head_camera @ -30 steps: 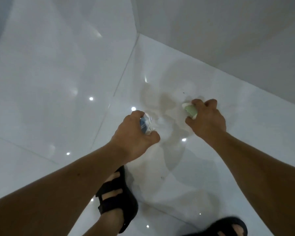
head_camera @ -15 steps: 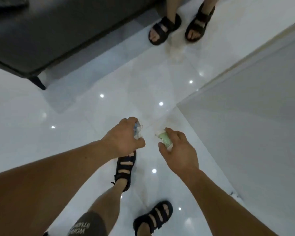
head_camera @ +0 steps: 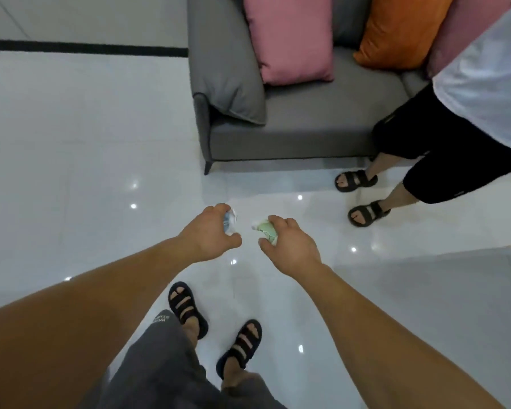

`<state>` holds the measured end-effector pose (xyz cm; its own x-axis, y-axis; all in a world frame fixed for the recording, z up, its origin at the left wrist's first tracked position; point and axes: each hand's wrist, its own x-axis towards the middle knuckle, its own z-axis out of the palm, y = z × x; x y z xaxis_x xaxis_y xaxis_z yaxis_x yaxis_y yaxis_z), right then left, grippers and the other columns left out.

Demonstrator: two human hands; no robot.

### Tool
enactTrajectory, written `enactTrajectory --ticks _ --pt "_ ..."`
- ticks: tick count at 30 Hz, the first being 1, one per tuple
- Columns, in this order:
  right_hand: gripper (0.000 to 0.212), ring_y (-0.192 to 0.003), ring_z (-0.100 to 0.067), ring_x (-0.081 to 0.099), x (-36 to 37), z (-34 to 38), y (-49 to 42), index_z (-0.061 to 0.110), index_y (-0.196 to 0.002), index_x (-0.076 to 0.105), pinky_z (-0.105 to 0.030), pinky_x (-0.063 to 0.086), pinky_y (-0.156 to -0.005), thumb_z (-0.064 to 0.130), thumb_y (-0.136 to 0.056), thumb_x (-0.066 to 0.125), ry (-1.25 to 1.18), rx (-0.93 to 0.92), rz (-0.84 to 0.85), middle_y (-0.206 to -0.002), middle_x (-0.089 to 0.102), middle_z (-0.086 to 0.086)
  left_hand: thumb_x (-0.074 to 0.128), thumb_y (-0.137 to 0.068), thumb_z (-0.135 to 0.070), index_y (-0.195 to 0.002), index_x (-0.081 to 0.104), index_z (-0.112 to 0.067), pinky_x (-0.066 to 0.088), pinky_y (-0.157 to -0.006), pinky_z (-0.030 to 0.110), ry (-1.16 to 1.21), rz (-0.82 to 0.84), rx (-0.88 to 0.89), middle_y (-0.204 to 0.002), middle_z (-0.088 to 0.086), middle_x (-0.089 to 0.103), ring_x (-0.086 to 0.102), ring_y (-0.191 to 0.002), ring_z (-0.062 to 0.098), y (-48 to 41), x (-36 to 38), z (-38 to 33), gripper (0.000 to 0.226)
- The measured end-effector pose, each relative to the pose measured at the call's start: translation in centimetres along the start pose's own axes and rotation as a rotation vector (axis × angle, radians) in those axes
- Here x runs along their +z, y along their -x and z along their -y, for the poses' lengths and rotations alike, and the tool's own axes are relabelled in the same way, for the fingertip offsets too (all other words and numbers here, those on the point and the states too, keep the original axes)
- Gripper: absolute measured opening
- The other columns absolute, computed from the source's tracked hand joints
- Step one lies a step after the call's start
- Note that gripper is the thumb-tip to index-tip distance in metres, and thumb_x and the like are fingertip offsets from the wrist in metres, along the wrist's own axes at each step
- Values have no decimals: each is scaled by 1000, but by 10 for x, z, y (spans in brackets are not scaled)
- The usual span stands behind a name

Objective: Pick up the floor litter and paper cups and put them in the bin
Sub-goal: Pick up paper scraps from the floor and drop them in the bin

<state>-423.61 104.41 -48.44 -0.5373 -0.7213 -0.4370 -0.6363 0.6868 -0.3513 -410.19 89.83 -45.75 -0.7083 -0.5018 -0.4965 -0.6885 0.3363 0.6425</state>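
My left hand grips a crumpled blue-and-white paper cup, held out in front of me above the white floor. My right hand grips a crumpled green-and-white paper cup close beside it. The two hands are a short gap apart at about the same height. Most of each cup is hidden inside the fingers. No bin is in view.
A grey sofa with a pink cushion and an orange cushion stands ahead. Another person's legs in black sandals stand at the right by the sofa. My own sandalled feet are below. Glossy white floor tiles stretch to the left.
The view has swung away from the wall corner toward the sofa and the other person. Both hands keep hold of their crumpled cups and have come closer together.
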Motion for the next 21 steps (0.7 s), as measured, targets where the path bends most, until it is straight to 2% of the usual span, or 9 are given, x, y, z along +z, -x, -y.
enactTrajectory --ticks 2,5,10,12,15,18,21 --pt "58 -105 -27 58 -7 50 -10 28 -146 33 -31 41 -77 46 -94 50 50 -62 21 -136 45 -4 69 -81 -35 -139 37 -16 41 -79 26 65 -72 -66 -130 4 48 50 -101 18 21 -37 26 69" --pt "58 -100 -25 58 -10 136 -31 27 -145 35 -30 42 -74 47 -92 52 97 -160 53 -134 46 -4 69 -80 -34 -138 38 -17 39 -77 26 150 -169 -145 -130 4 49 49 -98 16 51 -95 77 68" --pt "57 -108 -26 56 3 293 -66 30 -143 37 -32 39 -76 48 -91 52 193 -342 107 -134 46 -2 70 -76 -32 -116 50 -22 38 -61 17 248 -321 -250 -115 -2 56 55 -87 12 94 -202 177 46" --pt "57 -106 -25 56 8 349 -76 31 -143 37 -32 40 -75 48 -91 51 233 -413 124 -134 46 -1 70 -76 -31 -119 49 -21 37 -59 15 277 -389 -295 -108 -6 54 53 -80 8 112 -243 212 49" --pt "56 -102 -25 57 13 422 -94 30 -143 37 -31 40 -74 48 -92 50 278 -510 146 -133 46 -2 70 -77 -31 -125 47 -19 37 -58 15 294 -473 -347 -101 -9 48 51 -81 11 129 -299 253 55" --pt "54 -101 -24 57 19 483 -116 29 -142 38 -30 39 -74 47 -92 50 306 -573 158 -130 47 -2 70 -78 -31 -128 46 -19 39 -59 17 305 -534 -376 -108 -5 49 51 -84 14 134 -344 284 57" --pt "55 -102 -24 58 26 538 -144 30 -142 37 -31 41 -76 48 -92 50 339 -640 182 -130 47 -1 69 -79 -34 -135 41 -17 42 -72 24 297 -576 -416 -124 2 50 49 -92 16 129 -383 311 65"
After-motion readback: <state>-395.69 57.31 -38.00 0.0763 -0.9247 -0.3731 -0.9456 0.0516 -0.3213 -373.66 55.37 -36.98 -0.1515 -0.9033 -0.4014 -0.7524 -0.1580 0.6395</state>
